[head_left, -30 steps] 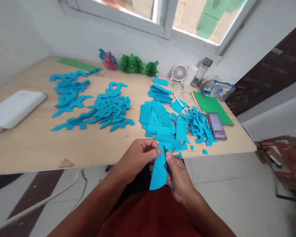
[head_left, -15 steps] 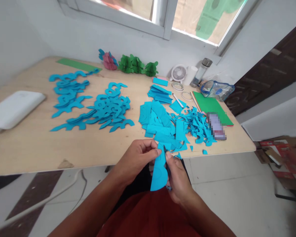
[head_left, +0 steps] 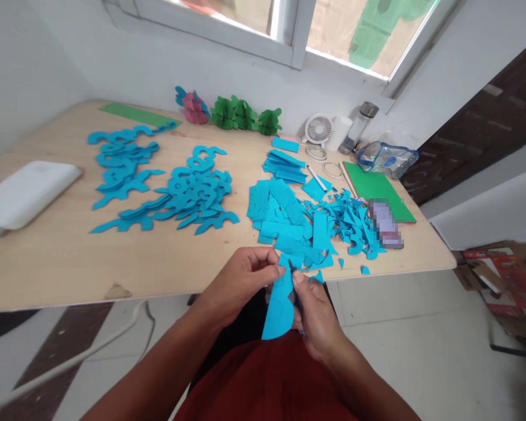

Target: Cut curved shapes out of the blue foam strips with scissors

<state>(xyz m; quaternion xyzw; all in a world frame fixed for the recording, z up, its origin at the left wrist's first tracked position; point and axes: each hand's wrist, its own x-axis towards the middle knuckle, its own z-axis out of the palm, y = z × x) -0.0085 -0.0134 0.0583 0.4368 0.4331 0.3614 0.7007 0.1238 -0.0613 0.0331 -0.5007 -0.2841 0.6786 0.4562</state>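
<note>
Blue paper makes up the strip point(head_left: 277, 313) that we see at the near edge of the table point(head_left: 175, 263), right of the scene's middle, hanging slantwise above the lap. Its right edge is cut in rounded scallops, and faint curved lines are drawn on its face. Our left hand point(head_left: 252, 275) pinches it near its far end between thumb and bent forefinger. Our right hand point(head_left: 314, 304) grips dark scissors point(head_left: 290, 266), mostly hidden by the fingers, with the blades at the strip's right edge.

Just beyond our hands lies a heap of loose blue pieces point(head_left: 280, 228), and to its right we find small blue scraps point(head_left: 346, 216) reaching a blurred-out phone point(head_left: 386, 225). Farther back are a white pen point(head_left: 317, 178), a stack of blue strips point(head_left: 284, 166) and green sheets point(head_left: 379, 190).

On the left we have two piles of wavy blue cutouts point(head_left: 201, 190) and, nearer the left edge, a white device point(head_left: 30, 193). Along the far wall stand a pink-and-blue paper ornament point(head_left: 195, 108), green paper ornaments point(head_left: 241, 114), a small white fan point(head_left: 318, 130) and a clear bottle point(head_left: 357, 128).
</note>
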